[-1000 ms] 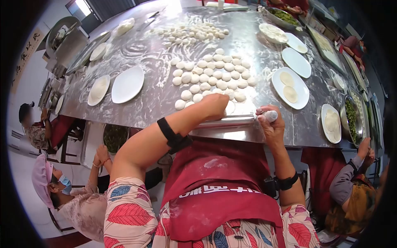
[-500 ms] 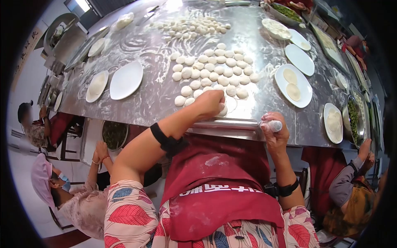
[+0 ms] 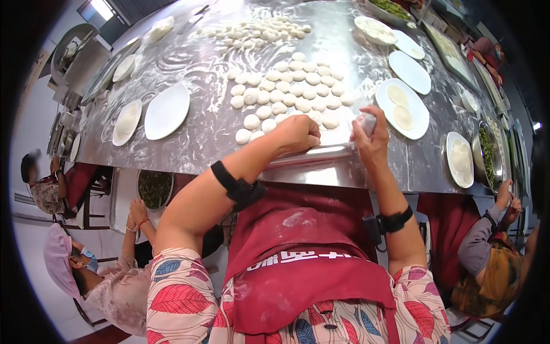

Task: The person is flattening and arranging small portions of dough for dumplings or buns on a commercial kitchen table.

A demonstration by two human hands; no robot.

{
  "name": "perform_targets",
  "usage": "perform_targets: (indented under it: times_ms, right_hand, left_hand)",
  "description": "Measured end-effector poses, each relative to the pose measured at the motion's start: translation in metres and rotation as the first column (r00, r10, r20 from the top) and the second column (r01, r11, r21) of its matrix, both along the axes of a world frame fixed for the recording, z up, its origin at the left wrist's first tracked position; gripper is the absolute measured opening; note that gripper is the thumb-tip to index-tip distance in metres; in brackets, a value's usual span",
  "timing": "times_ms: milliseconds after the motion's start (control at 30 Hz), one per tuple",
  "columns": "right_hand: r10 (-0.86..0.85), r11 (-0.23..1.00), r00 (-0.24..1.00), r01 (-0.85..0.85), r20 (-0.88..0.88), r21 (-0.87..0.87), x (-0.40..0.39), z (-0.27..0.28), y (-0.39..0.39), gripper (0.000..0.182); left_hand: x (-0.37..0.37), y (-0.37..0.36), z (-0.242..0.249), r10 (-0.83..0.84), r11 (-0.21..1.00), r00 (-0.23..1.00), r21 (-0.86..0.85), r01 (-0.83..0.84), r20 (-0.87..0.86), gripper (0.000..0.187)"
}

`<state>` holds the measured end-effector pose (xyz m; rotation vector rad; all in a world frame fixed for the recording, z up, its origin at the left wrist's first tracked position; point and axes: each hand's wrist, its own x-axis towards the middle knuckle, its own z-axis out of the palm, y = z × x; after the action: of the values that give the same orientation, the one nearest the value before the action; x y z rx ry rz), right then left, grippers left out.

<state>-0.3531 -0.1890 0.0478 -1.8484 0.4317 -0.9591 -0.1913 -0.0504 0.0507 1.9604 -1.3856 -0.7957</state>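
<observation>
My left hand (image 3: 298, 133) is closed, its fingertips pinched at the edge of a flat dough wrapper (image 3: 327, 138) on the table, most of it hidden behind the knuckles and the bar. My right hand (image 3: 371, 137) is wrapped round the pale, flour-dusted end of a rolling pin (image 3: 314, 155). Its shiny length slants along the table's near edge, right end raised, in front of my left fingers. Just beyond my left hand lie rows of small round dough pieces (image 3: 298, 89), slightly flattened and dusted with flour.
A floured steel table (image 3: 200, 123) carries loose dough lumps (image 3: 260, 31) farther back. On the right, a white plate (image 3: 421, 117) holds two flat wrappers. White plates (image 3: 167, 112) stand left. Bowls of chopped greens (image 3: 487, 155) are at the right edge. People sit on both sides.
My right hand has risen away from the table edge, lifting its end of the rolling pin. My left hand stays low over the wrapper. The whole view has shifted slightly.
</observation>
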Motion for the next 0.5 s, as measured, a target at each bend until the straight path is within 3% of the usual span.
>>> perform_targets:
  times_ms: [133, 233, 367, 500]
  right_hand:
    - [0.016, 1.0, 0.999, -0.015, -0.052, 0.014, -0.018, 0.004, 0.004, 0.019]
    - [0.074, 0.996, 0.99, -0.079, 0.117, 0.035, -0.04, -0.006, 0.017, 0.018]
    - [-0.032, 0.999, 0.999, 0.034, 0.041, -0.031, -0.008, -0.002, 0.003, 0.016]
    - [0.082, 0.995, 0.997, -0.081, -0.005, 0.061, 0.03, 0.008, -0.014, 0.013]
  left_hand:
    - [0.006, -0.002, 0.002, -0.044, 0.999, 0.986, 0.034, 0.039, 0.161, 0.014]
    - [0.01, 0.008, -0.009, 0.061, 0.998, 0.993, 0.003, -0.062, 0.101, 0.016]
    - [0.003, 0.011, -0.007, 0.016, 1.0, 1.0, 0.005, -0.016, 0.022, 0.022]
    - [0.007, -0.004, -0.006, 0.044, 0.999, 0.996, 0.017, -0.045, 0.072, 0.018]
